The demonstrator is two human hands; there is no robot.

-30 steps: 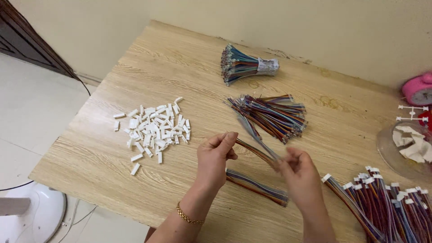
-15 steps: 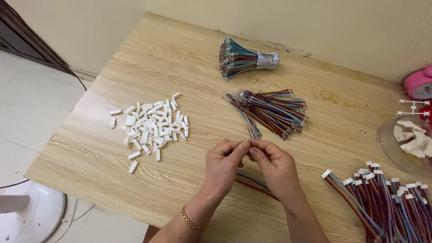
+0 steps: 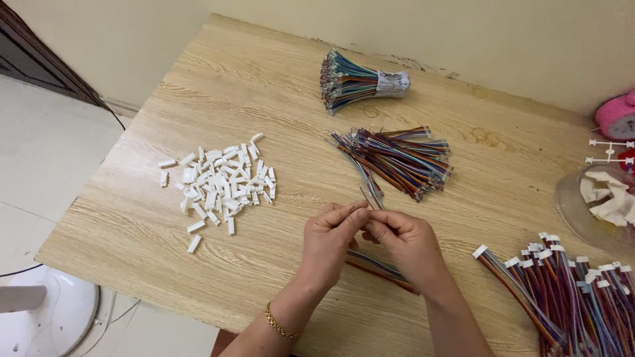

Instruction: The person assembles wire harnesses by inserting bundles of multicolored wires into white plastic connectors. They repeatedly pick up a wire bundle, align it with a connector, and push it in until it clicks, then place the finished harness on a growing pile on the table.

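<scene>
The worktop (image 3: 198, 277) carries the stock, placed here relative to the loose pile of coloured wire sets (image 3: 397, 158) at its centre. Right of and nearer than that pile lies a group of wire sets with white connectors fitted (image 3: 562, 291): finished work, by my judgement. Beyond it, a taped wire bundle (image 3: 357, 82) lies unopened. Left of it, a heap of white connector housings (image 3: 221, 185) remains, so much is left. Just in front of the pile, the left hand (image 3: 327, 248) and right hand (image 3: 407, 244) meet, fingers pinched on one wire set (image 3: 370, 197); whether a housing is on it cannot be told.
</scene>
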